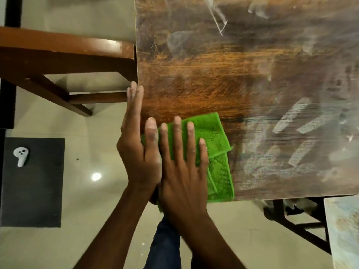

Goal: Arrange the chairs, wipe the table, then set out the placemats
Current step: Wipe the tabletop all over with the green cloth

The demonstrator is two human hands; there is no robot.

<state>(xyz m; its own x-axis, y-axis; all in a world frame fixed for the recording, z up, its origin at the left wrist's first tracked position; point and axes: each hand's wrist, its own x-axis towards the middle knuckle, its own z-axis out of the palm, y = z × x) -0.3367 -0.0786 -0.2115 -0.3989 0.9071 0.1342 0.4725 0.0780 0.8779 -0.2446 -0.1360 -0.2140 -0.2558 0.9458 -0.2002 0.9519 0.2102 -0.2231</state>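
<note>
A folded green cloth [215, 144] lies at the near left corner of the wooden table [223, 70]. My right hand [182, 167] presses flat on the cloth with straight, spread fingers. My left hand [138, 140] stands on edge along the table's left edge, fingers straight, its thumb over the cloth's left side. White dusty smears cover the table's right part. A brown wooden chair [64, 55] stands at the table's left edge, its frame touching the tabletop.
A dark mat [38, 191] lies on the pale tiled floor at the left, with a white controller [21, 155] on it. A dark chair frame [303, 228] shows under the table's near edge. A pale patterned surface [343, 230] sits at the lower right.
</note>
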